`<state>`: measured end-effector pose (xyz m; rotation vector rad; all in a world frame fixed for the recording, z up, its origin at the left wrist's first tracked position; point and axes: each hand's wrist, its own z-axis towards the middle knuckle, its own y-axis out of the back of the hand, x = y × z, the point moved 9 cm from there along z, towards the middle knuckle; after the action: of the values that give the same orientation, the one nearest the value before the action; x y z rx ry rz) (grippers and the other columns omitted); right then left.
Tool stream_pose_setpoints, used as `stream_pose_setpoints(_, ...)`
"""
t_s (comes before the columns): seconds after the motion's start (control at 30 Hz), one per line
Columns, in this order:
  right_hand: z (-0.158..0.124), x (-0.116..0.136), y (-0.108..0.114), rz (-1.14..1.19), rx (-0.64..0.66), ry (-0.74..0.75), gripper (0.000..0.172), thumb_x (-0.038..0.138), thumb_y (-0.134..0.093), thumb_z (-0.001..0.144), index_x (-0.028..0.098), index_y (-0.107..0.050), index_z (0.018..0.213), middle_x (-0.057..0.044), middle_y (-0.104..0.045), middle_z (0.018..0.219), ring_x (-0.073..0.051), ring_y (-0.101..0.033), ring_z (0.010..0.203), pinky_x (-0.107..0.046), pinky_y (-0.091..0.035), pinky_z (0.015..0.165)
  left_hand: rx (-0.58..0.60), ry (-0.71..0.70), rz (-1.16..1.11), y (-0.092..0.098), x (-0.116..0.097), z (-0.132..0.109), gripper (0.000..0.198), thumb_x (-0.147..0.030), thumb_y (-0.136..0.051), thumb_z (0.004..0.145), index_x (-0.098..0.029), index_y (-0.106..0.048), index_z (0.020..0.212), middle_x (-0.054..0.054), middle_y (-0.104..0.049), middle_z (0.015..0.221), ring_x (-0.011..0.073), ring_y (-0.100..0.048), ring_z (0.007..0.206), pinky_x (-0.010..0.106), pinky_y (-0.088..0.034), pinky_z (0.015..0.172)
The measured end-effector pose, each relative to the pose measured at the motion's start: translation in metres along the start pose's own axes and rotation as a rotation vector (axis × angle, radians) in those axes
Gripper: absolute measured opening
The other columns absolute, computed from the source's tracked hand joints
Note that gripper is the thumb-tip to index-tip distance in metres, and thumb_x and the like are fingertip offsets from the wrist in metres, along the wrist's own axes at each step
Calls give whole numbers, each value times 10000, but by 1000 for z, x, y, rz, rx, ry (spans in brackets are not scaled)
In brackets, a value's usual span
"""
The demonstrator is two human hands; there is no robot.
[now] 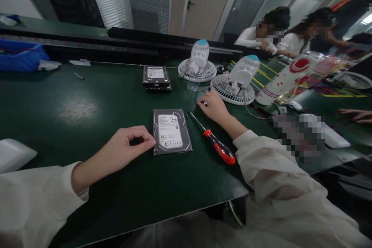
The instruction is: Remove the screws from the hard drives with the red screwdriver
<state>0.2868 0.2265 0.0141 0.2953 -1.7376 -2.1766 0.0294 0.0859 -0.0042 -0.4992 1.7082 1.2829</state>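
Observation:
A hard drive with a white label lies flat on the green table. At its lower left edge, my left hand has thumb and forefinger pinched together, their tips against the drive's side. Beyond the drive to the right, my right hand rests low over the table with its fingers curled in. A small black and white bit shows at those fingers, too small to name. Between the drive and my right forearm lies a red and black screwdriver, its tip pointing away from me.
Several stacked hard drives sit farther back. Two white fans, a near fan and a far fan, stand face down with cables around. A patterned bottle leans at right. A blue bin is far left. Other people sit at the back right.

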Motion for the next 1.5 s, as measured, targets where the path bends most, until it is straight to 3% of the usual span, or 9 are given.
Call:
stream_pose_setpoints(0.3, -4, 3, 3, 128, -48, -8, 419, 418, -574, 951, 140, -588, 1265, -109, -611, 1272, -183, -614, 1150, -414, -552, 997, -8, 11, -20, 1, 3, 0, 232, -433, -616, 939, -235, -727, 890, 1, -690, 967, 161, -641, 880, 297, -513, 794)
stream_pose_setpoints(0.5, -5, 3, 18, 358, -85, -22, 406, 420, -570, 954, 144, -594, 1251, -101, -621, 1249, -175, -621, 1125, -404, -559, 980, -134, 49, -83, 12, 6, 0, 276, -430, -540, 966, -221, -669, 841, -2, -639, 868, 160, -607, 806, 274, -500, 693)
stream_pose_setpoints(0.7, -21, 61, 53, 642, 28, 154, 399, 460, -474, 993, 102, -638, 1057, -69, -676, 957, -110, -639, 872, -286, -554, 815, -257, 60, 0, 20, 12, -3, 232, -417, -575, 943, -233, -697, 1013, 14, -670, 957, 194, -635, 877, 334, -512, 761)
stream_pose_setpoints(0.83, -25, 115, 62, 685, 213, 338, 322, 415, -575, 932, 116, -694, 938, -54, -674, 860, -110, -595, 810, -261, -480, 750, -301, 16, 129, 24, 8, -5, 239, -408, -588, 929, -230, -714, 1030, 27, -686, 1042, 223, -645, 960, 380, -508, 819)
stream_pose_setpoints(0.97, -18, 154, 50, 618, 356, 478, 211, 322, -622, 888, 133, -711, 909, -61, -668, 927, -148, -527, 943, -305, -408, 842, -297, -9, 200, 22, 1, -4, 236, -358, -580, 913, -229, -734, 1038, 31, -697, 1026, 236, -647, 966, 431, -492, 873)
stream_pose_setpoints(1.1, -9, 176, 29, 555, 424, 527, 187, 287, -612, 885, 130, -714, 885, -81, -637, 1013, -187, -465, 1040, -372, -346, 942, -289, -40, 212, 20, -4, -3, 253, -303, -555, 908, -214, -753, 1037, 40, -707, 1009, 230, -649, 946, 450, -477, 902)
stream_pose_setpoints(1.23, -6, 185, 16, 516, 454, 507, 190, 288, -606, 887, 141, -725, 882, -93, -610, 1062, -221, -423, 1086, -411, -302, 958, -276, -51, 202, 20, -3, -2, 262, -283, -543, 918, -210, -753, 1056, 42, -709, 1011, 224, -646, 954, 446, -472, 911)
stream_pose_setpoints(1.5, -1, 183, 11, 537, 424, 441, 167, 269, -629, 882, 158, -752, 864, -80, -624, 1039, -212, -415, 1090, -386, -293, 955, -268, -74, 198, 18, -6, -1, 251, -259, -542, 906, -213, -764, 1015, 35, -716, 974, 214, -653, 919, 414, -485, 865)
